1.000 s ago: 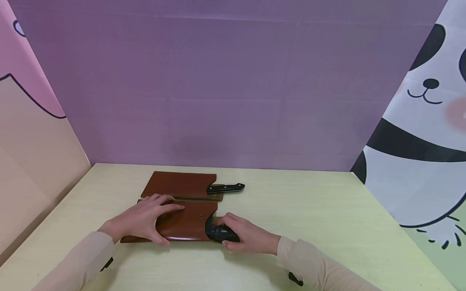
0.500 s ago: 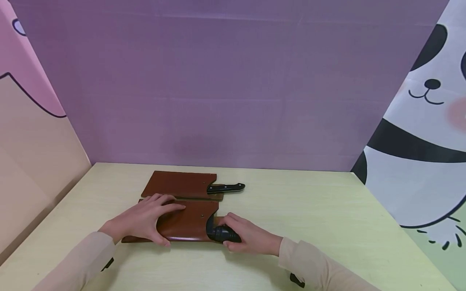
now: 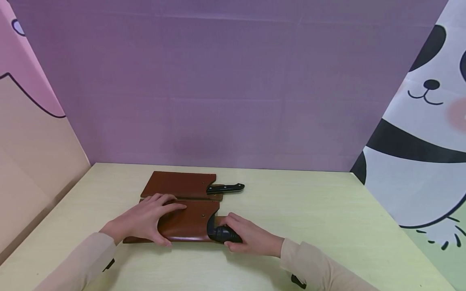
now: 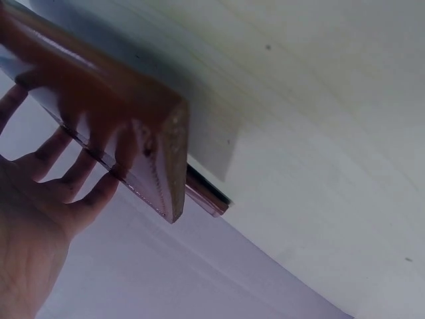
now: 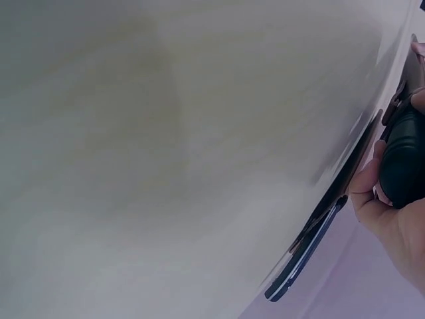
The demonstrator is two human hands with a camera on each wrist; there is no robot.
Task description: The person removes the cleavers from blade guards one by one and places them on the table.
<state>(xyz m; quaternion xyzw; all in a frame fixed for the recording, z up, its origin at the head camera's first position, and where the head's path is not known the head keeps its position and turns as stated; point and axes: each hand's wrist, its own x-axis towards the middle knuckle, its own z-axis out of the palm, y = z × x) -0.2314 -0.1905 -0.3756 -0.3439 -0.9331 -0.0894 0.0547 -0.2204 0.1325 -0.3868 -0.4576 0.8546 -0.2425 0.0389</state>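
A brown sheath (image 3: 189, 222) lies flat on the pale table (image 3: 309, 210), close to me. A knife sits in it, and only the black handle (image 3: 220, 233) sticks out on the right. My left hand (image 3: 145, 220) lies on top of the sheath with straight fingers, the thumb along its near edge. The left wrist view shows those fingers (image 4: 60, 166) spread over the sheath (image 4: 99, 86). My right hand (image 3: 247, 238) grips the handle, fingers curled round it. In the right wrist view the handle (image 5: 406, 159) sits in that hand (image 5: 392, 219).
A second brown sheath (image 3: 180, 184) lies just behind the first, with a slimmer black knife handle (image 3: 225, 187) poking out to the right. A purple wall stands behind the table, a panda panel on the right and a pink and tan panel on the left.
The near sheath, the handle and both hands have crept a little to the right. The far sheath and knife have not moved.
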